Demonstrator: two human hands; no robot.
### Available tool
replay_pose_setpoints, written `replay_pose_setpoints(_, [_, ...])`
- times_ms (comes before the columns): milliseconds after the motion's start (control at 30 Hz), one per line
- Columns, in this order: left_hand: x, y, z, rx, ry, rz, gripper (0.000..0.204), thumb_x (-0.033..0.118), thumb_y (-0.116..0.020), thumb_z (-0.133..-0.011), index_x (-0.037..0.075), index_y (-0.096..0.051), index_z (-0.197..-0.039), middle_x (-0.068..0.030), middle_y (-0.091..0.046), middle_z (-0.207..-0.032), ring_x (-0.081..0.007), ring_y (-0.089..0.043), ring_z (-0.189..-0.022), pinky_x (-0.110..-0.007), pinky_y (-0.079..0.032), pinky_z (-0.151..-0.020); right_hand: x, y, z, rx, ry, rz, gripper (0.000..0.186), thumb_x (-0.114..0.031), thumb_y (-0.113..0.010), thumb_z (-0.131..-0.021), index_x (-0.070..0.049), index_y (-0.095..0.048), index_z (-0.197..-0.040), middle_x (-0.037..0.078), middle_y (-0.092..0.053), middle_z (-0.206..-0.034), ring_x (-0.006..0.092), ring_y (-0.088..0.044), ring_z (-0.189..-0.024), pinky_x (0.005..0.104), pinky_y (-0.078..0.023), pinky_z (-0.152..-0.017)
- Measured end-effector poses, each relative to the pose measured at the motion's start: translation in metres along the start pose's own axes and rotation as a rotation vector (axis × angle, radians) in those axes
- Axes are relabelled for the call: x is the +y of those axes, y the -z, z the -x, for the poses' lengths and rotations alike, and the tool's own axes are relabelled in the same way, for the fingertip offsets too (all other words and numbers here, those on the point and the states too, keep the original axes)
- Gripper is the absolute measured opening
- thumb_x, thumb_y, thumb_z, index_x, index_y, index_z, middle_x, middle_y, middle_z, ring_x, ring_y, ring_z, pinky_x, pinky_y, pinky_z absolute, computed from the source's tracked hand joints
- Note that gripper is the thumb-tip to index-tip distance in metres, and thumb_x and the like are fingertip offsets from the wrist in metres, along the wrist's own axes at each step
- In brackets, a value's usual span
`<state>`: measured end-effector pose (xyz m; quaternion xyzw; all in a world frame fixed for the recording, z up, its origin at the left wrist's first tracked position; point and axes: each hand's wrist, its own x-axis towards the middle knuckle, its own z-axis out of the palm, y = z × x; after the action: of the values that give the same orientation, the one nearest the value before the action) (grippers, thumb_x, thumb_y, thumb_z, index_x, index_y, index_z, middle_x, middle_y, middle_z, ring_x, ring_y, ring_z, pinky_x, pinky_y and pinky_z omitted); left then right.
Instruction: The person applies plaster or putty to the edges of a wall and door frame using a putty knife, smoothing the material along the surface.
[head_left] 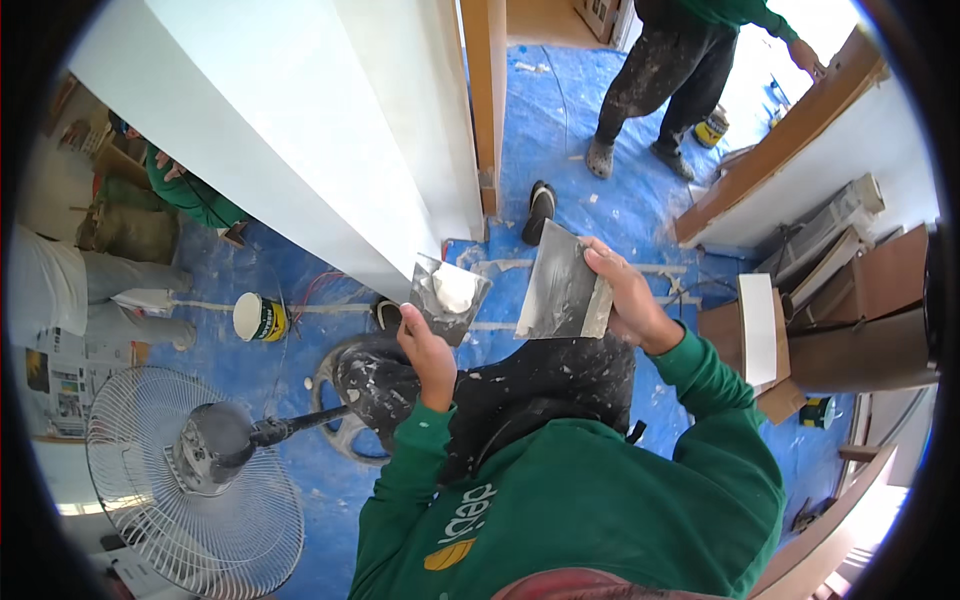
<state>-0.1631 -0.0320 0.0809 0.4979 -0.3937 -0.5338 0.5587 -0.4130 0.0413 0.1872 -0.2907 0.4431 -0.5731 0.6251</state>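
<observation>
My left hand is closed on a small putty knife with a square blade. A lump of white putty sits on that blade, close to the lower end of the white wall edge. To its right, my right hand grips a wider drywall knife, its grey blade smeared with thin white residue. A gap separates the two blades. Both handles are mostly covered by my fingers.
A pedestal fan stands at lower left near a yellow-and-black bucket. Blue sheeting covers the floor. A co-worker stands ahead by the wooden door frame. Cardboard boxes lean at the right.
</observation>
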Motion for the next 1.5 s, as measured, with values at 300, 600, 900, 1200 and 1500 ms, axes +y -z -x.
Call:
replay_pose_setpoints(300, [0.005, -0.006, -0.008, -0.167, -1.026, -0.403, 0.054, 0.034, -0.032, -0.107, -0.009, -0.060, -0.122, -0.0233, -0.068, -0.105, -0.0371, -0.070, -0.090, -0.040, -0.056, -0.077, -0.004, -0.033, -0.012, -0.109, -0.380, -0.212, 0.033, -0.028, -0.045, -0.102, -0.004, -0.053, -0.125, 0.008, -0.063, -0.103, 0.0135, -0.069, -0.079, 0.0249, -0.055, -0.052])
replay_pose_setpoints(600, [-0.023, 0.010, -0.025, -0.415, -1.132, -0.558, 0.042, 0.025, -0.042, -0.105, -0.008, -0.058, -0.126, -0.0222, -0.067, -0.116, -0.0355, -0.069, -0.102, -0.042, -0.057, -0.086, -0.005, -0.049, -0.021, -0.104, -0.412, -0.192, 0.034, -0.025, -0.046, -0.104, -0.001, -0.051, -0.127, 0.008, -0.064, -0.108, 0.0182, -0.068, -0.094, 0.0319, -0.059, -0.084])
replay_pose_setpoints(900, [-0.045, 0.103, -0.004, 0.300, 0.375, 0.660, 0.045, 0.035, -0.054, -0.102, -0.001, -0.055, -0.129, -0.0118, -0.062, -0.125, -0.0235, -0.061, -0.112, -0.036, -0.049, -0.097, 0.200, 0.050, -0.194, 0.328, 0.176, -0.092, 0.037, -0.019, -0.055, -0.102, 0.002, -0.051, -0.132, 0.006, -0.065, -0.115, 0.0151, -0.065, -0.100, 0.0304, -0.052, -0.088])
replay_pose_setpoints(1200, [-0.044, 0.229, 0.026, 0.298, 0.357, 0.621, 0.040, -0.003, -0.050, -0.096, -0.005, -0.047, -0.136, -0.0111, -0.058, -0.127, -0.0169, -0.058, -0.113, -0.028, -0.051, -0.090, 0.342, 0.054, -0.325, 0.554, 0.031, -0.029, 0.021, -0.007, -0.056, -0.095, 0.000, -0.059, -0.115, 0.008, -0.066, -0.097, 0.0167, -0.067, -0.082, 0.0345, -0.060, -0.068])
replay_pose_setpoints(1500, [-0.040, 0.216, 0.050, 0.143, 0.011, -0.673, 0.070, -0.007, -0.050, -0.085, -0.005, -0.026, -0.151, -0.0190, -0.050, -0.134, -0.0237, -0.054, -0.117, -0.032, -0.044, -0.099, 0.391, 0.053, -0.374, 0.761, 0.017, -0.435, 0.020, -0.007, -0.054, -0.094, -0.002, -0.059, -0.113, 0.006, -0.065, -0.097, 0.0180, -0.065, -0.082, 0.0338, -0.058, -0.065])
